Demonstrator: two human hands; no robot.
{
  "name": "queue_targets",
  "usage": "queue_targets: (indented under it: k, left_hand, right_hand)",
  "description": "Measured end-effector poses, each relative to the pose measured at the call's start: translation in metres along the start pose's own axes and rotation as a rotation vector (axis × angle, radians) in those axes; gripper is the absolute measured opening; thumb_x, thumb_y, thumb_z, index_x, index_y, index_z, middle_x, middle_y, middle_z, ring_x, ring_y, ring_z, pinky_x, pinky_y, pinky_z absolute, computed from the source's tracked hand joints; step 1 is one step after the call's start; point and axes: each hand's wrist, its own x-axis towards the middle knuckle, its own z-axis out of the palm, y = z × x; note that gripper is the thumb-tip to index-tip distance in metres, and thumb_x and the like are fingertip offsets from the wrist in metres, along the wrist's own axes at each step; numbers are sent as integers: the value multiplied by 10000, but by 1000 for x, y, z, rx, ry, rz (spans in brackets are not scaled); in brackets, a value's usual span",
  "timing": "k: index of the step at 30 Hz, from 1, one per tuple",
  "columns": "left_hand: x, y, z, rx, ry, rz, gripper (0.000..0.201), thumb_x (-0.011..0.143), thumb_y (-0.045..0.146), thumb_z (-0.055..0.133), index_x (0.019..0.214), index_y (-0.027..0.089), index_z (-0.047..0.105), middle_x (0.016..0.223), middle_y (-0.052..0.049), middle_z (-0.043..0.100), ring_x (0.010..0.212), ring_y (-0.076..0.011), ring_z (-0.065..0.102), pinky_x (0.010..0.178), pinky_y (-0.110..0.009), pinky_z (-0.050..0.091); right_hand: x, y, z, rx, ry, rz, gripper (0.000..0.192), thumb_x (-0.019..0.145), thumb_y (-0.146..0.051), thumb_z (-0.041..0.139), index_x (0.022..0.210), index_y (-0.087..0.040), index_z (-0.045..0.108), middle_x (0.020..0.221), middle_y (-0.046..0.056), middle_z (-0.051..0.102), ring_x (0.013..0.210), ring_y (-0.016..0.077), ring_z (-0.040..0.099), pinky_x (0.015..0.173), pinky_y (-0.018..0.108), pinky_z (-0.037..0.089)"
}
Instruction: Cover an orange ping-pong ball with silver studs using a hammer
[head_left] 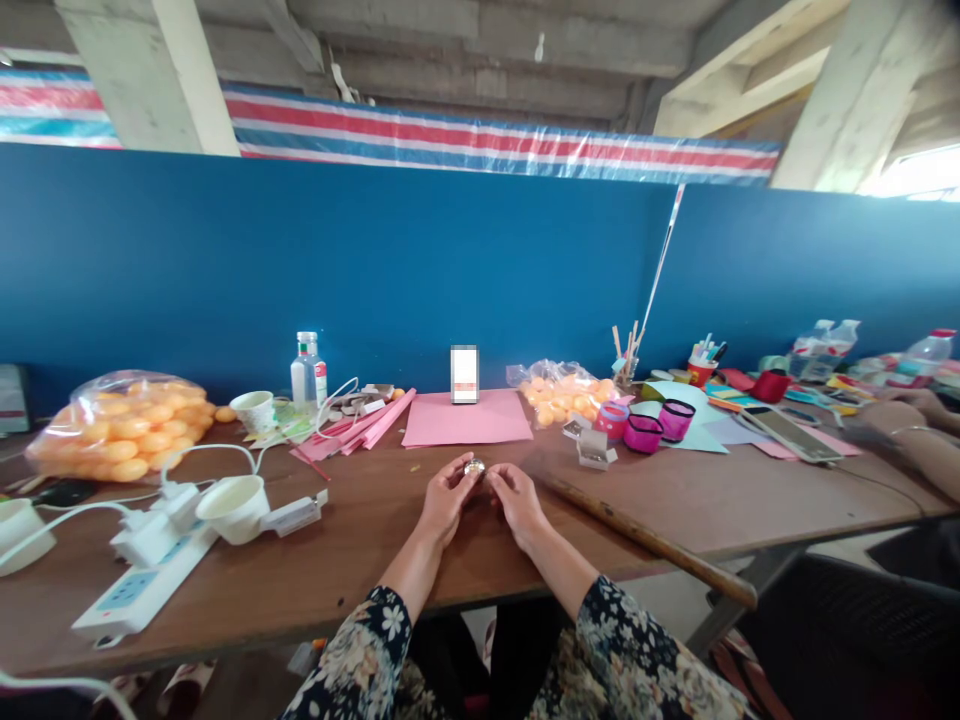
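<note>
My left hand [445,500] pinches a small round shiny metallic thing [474,467] over the front middle of the brown table [360,540]. Its exact kind is too small to make out. Close by on the right, my right hand [517,500] has its thumb and fingers drawn together near the shiny thing; whether anything sits between those fingertips is hidden. Beyond both hands lies a stack of pink paper [427,420], with an upright phone-like screen [465,378] at its back edge. A long wooden stick [645,535] lies slanting to the right of my right hand.
Left: a bag of orange balls [124,430], a white power strip [146,590] with cables, a paper cup [234,510] and glass bottles [304,375]. Right: another ball bag [566,395], purple bands [643,432], a phone [791,435] and another person's arm [919,445]. A blue partition [375,260] stands behind.
</note>
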Motion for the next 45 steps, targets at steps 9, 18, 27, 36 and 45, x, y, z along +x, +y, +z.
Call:
queue_targets:
  k: [9, 18, 27, 36, 45]
  left_hand:
    - [0, 0, 2, 16, -14, 2, 422, 634, 252, 685, 1035, 147, 604, 896, -64, 687, 817, -173, 628, 853, -358, 456]
    - [-1, 0, 2, 11, -24, 0, 400, 642, 248, 679, 1025, 151, 618, 895, -53, 690, 829, -166, 625, 885, -364, 431]
    - [-1, -1, 1, 18, -25, 8, 406, 625, 244, 694, 1013, 148, 624, 908, -58, 691, 818, -163, 627, 888, -366, 419]
    - [-2, 0, 2, 31, -21, 11, 417, 614, 258, 701, 1010, 150, 627, 871, -58, 695, 802, -171, 630, 864, -371, 429]
    - [-1, 0, 3, 43, -12, 25, 401, 606, 258, 705, 988, 157, 639, 879, -54, 694, 807, -166, 627, 867, -355, 425]
  right_hand:
    - [0, -1, 0, 1, -4, -5, 235, 668, -400, 593, 728, -177, 548, 643, -16, 535, 556, 104, 471, 491, 210, 396]
    - [-3, -4, 0, -16, -18, -12, 219, 670, -370, 605, 727, -161, 576, 657, -7, 550, 565, 100, 470, 494, 201, 399]
    - [-3, -4, 0, -33, -17, -24, 245, 666, -387, 607, 723, -149, 592, 675, 8, 582, 589, 111, 492, 497, 199, 402]
    - [-2, -2, 0, -56, -21, -23, 272, 664, -404, 604, 731, -140, 599, 669, 17, 594, 575, 114, 502, 481, 200, 401]
    - [-2, -1, 0, -76, -14, -17, 258, 670, -388, 597, 740, -140, 602, 659, 9, 588, 538, 98, 479, 472, 197, 396]
